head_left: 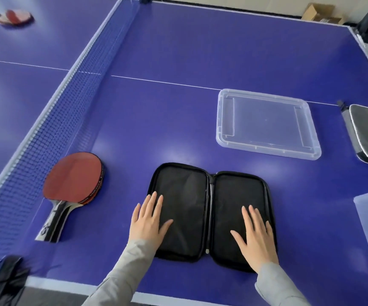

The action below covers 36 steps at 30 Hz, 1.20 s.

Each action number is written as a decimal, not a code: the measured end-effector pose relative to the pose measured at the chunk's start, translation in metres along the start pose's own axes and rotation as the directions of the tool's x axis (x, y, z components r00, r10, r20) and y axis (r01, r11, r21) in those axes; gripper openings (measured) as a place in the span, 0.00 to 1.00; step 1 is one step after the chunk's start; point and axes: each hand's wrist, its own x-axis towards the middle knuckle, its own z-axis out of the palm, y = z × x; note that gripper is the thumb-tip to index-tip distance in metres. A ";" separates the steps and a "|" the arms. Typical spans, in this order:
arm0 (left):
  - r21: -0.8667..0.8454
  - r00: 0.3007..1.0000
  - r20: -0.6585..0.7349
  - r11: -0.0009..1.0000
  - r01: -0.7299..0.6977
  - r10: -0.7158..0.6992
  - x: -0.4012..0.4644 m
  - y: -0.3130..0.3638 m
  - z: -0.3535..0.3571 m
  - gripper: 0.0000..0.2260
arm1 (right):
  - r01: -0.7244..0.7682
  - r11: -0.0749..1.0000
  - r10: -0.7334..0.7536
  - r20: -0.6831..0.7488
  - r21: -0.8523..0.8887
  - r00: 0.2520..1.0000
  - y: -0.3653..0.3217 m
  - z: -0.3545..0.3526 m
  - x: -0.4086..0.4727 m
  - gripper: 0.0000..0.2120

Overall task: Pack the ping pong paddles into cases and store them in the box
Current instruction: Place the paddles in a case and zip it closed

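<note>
your left hand (148, 219): flat, palm down, fingers spread toward 12 o'clock | your right hand (255, 234): flat, palm down, fingers toward 11 o'clock | both sleeves grey

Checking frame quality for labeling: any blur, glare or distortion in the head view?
Head view: far red paddles are smeared by blur; soft glare patches on the blue table above the open black case; wide-angle bending curves the net and table edges; near paddles and both hands sharp.
</note>
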 end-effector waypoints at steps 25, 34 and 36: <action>-0.272 0.635 0.104 0.592 0.758 -0.765 -0.020 -0.224 -0.032 0.13 | -0.086 0.990 0.088 0.012 -0.116 0.996 -0.022 -0.011 -0.013 0.34; -0.361 0.651 0.054 0.593 0.720 -0.757 -0.021 -0.223 -0.025 0.11 | -0.127 0.986 0.127 -0.015 -0.104 0.992 -0.025 -0.011 -0.014 0.33; -0.372 0.650 0.048 0.591 0.716 -0.758 -0.021 -0.215 -0.026 0.11 | -0.143 0.985 0.142 -0.019 -0.099 0.990 -0.022 -0.011 -0.015 0.33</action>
